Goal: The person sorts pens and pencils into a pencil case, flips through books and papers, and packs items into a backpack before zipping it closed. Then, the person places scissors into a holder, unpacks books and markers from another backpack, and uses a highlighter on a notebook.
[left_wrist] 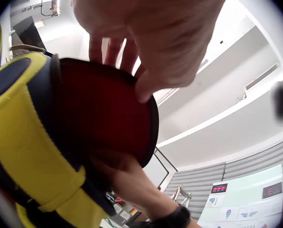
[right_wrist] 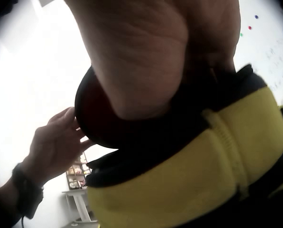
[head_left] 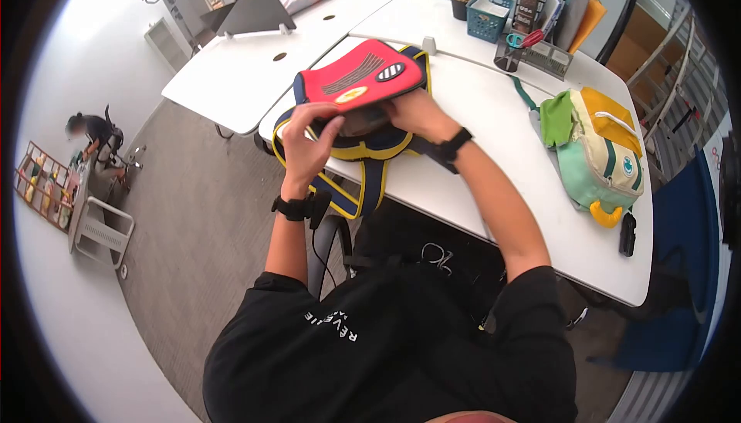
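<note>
A backpack with a red flap and navy-and-yellow straps lies at the table's near edge. My left hand holds the raised flap by its dark-trimmed rim, thumb on the underside and fingers across the outer side, as the left wrist view shows. My right hand reaches under the flap into the bag's opening. Its fingers are hidden inside, and I cannot tell whether they grip anything. In the right wrist view, the bag's yellow band runs below that hand.
On the right stands a green, cream and yellow backpack beside a small black object. Behind are a teal basket, a pen holder with scissors, and a file rack. At far left, a person sits by a desk.
</note>
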The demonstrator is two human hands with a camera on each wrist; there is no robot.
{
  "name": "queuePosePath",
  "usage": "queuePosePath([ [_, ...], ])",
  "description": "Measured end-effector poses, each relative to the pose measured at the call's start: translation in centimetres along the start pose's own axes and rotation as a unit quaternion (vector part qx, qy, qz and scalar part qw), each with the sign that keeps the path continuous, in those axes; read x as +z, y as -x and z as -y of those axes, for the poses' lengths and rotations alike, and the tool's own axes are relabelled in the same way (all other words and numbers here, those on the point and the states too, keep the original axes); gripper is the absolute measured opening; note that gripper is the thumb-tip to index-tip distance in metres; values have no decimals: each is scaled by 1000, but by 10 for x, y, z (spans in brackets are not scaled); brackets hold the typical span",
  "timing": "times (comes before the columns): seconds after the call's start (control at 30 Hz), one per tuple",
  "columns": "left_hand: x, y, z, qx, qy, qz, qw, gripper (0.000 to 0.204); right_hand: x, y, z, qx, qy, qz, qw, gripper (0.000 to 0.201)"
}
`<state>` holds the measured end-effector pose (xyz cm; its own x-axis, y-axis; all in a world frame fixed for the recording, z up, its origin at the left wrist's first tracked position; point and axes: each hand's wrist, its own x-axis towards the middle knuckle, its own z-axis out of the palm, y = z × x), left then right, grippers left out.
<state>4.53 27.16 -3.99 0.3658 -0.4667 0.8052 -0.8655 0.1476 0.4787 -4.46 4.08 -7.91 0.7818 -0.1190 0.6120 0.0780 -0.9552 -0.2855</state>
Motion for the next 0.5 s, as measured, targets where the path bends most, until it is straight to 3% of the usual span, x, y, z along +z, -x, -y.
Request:
queuePosePath([
  [0.07, -7, 19, 6, -44, 55, 88, 994, 8, -30, 15, 11, -1, 28, 114, 993, 16],
  [0.1, -6, 31, 23, -35, 76, 79, 993, 8, -48, 21, 18, 0, 70, 168, 983, 10],
  [0.13, -5, 38, 34, -65, 100, 24, 993, 8, -48, 34, 3, -75, 44, 84, 993, 8],
  [0.17, -4, 42, 42, -91, 125, -33, 987, 8, -58, 40, 6, -87, 0, 32, 996, 10],
  [0.2, -10, 43, 51, -72, 36, -75, 994, 12, -67, 42, 7, -74, -13, -3, 997, 11],
  [0.23, -15, 39, 48, -143, -29, -103, 984, 15, -74, 45, 9, -58, -26, -39, 997, 13],
  [0.27, -15, 35, 60, -142, -32, -121, 982, 18, -79, 45, 11, -56, -28, -39, 997, 13],
  [0.33, -12, 25, 79, -136, -34, -138, 980, 20, -92, 38, 11, -64, -24, -70, 995, 31],
  [0.37, -9, 21, 84, -134, -53, -103, 984, 19, -92, 36, 16, -62, -24, -75, 995, 31],
  [0.43, -8, 14, 92, -125, -73, -62, 988, 19, -86, 30, 29, -92, 84, -83, 989, 70],
  [0.47, -8, 9, 95, -125, -98, -33, 987, 20, -79, 31, 22, -49, 70, 3, 996, 97],
  [0.5, -9, 6, 99, -125, -123, -4, 985, 21, -69, 33, 18, -44, 69, -5, 997, 97],
])
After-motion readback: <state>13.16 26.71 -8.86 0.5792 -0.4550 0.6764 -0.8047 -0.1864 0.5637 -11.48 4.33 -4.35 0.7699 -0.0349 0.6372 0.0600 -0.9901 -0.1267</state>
